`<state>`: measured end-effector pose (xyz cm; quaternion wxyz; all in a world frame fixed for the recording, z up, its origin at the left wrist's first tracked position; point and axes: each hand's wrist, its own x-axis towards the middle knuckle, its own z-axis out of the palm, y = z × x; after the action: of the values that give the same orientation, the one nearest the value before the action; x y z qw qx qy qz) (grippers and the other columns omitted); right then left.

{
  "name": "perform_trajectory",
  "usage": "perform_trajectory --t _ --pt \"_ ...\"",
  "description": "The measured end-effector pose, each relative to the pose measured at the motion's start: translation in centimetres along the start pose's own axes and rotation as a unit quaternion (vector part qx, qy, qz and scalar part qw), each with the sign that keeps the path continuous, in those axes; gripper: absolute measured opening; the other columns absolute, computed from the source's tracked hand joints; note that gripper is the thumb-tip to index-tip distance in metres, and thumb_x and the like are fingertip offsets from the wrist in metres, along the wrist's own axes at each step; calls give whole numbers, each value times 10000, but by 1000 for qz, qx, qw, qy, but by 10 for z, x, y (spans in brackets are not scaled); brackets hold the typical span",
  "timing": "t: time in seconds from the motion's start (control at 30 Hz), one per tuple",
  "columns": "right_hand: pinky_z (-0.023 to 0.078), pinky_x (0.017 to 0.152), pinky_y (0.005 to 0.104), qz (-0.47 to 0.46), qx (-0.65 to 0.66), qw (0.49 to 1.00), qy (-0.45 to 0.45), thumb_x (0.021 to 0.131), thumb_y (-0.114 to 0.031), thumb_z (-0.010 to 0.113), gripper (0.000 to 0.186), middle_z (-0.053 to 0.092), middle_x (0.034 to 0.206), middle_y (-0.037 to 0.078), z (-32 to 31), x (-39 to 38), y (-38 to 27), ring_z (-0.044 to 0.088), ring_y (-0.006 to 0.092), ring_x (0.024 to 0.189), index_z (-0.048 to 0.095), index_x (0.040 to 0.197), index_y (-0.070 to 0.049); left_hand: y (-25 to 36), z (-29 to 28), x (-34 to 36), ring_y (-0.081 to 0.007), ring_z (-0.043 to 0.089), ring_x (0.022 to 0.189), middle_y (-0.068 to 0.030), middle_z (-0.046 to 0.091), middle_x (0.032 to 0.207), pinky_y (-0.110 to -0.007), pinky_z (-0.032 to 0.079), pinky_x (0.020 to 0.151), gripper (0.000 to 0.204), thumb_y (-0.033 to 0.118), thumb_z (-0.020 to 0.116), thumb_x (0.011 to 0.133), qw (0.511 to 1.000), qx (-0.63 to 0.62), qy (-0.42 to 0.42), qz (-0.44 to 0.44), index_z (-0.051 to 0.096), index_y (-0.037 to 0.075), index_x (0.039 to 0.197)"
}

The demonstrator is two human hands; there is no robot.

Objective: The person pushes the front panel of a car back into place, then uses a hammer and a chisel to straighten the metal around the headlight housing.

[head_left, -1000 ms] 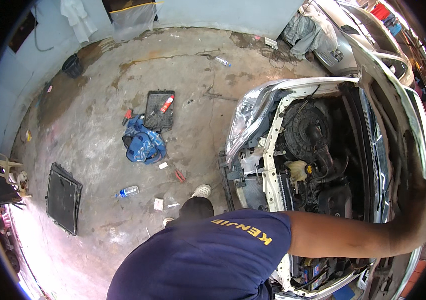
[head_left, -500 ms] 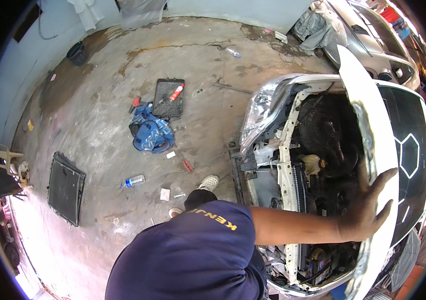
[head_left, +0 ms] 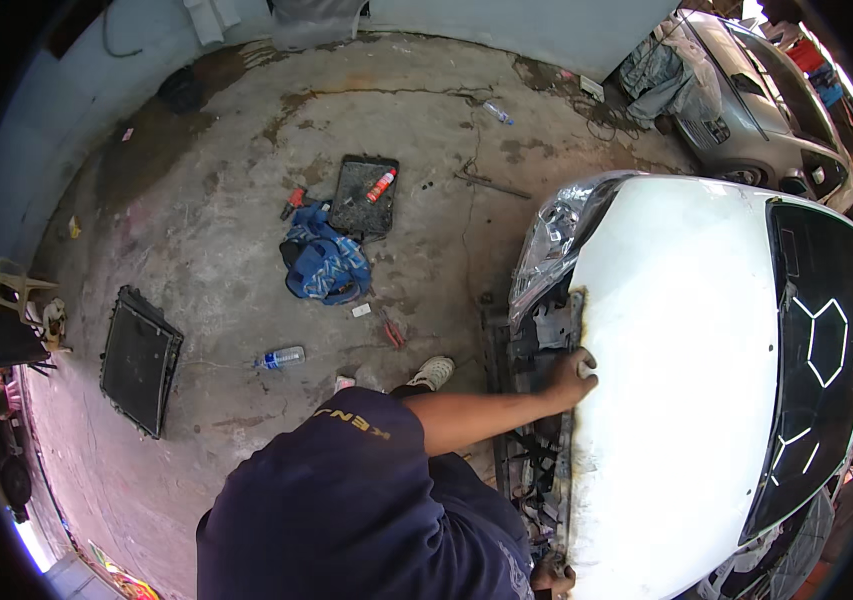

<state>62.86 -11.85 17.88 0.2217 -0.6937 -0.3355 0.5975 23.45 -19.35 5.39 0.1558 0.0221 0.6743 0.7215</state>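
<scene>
The white car hood point(head_left: 681, 400) now lies down over the engine bay. Whether it is fully latched I cannot tell. My left hand point(head_left: 568, 382) has its fingers curled at the hood's front edge, with a small whitish bit showing by the fingertips. Farther down the same edge, my right hand point(head_left: 552, 577) is bent against the hood, partly hidden by my body. Exposed front-end parts point(head_left: 534, 455) of the car show beneath my left forearm. A clear headlight point(head_left: 558, 235) sits at the hood's far corner.
On the floor to the left lie a black radiator-like panel point(head_left: 139, 362), a water bottle point(head_left: 281, 357), red-handled pliers point(head_left: 392, 329) and a blue bag point(head_left: 328, 265). A dark flat panel point(head_left: 358, 200) bears a red can point(head_left: 381, 185). Another car point(head_left: 746, 100) stands at the back right.
The hood has come down from standing raised to lying over the engine bay. My left hand has moved from its raised panel, fingers spread, to its front edge. My right hand has come into view.
</scene>
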Motion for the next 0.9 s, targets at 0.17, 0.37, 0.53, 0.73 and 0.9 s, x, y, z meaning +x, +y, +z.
perform_trajectory --t 0.17,0.37,0.53,0.73,0.9 --pt "521 813 407 -292 -371 882 5 798 -143 824 377 655 1164 192 -33 68 59 617 247 1014 624 1033 75 -5 -7 18 -342 653 944 -197 660 1046 -487 529 804 322 253 758 792 972 218 -70 -57 604 55 995" --pt "498 976 439 -355 -289 889 -2 903 -206 706 443 620 1303 248 -79 150 127 598 301 1149 594 1194 109 -5 35 3 -439 448 1395 -307 344 1562 -493 407 1129 867 434 723 892 942 318 -12 -105 307 7 1522" --pt "424 1117 523 124 400 905 -77 1011 -287 402 576 496 1472 265 -20 126 82 496 411 1344 445 1448 86 -61 44 -5 -409 356 1482 -303 345 1590 -458 300 1213 880 499 630 974 946 209 96 -230 264 -50 1555" --pt "437 1092 567 10 268 963 -18 976 -379 423 608 554 1425 225 -32 96 48 534 428 1303 495 1462 -21 -93 75 -9 -445 458 1381 -292 462 1491 -507 370 1152 801 542 591 977 930 210 175 -244 371 -14 1510" --pt "471 1057 556 19 297 948 113 993 -409 383 613 546 1451 212 -58 100 17 552 412 1297 508 1459 -31 -100 119 -18 -467 471 1357 -296 493 1455 -552 397 1116 728 545 587 977 895 234 343 -162 477 -3 1445"
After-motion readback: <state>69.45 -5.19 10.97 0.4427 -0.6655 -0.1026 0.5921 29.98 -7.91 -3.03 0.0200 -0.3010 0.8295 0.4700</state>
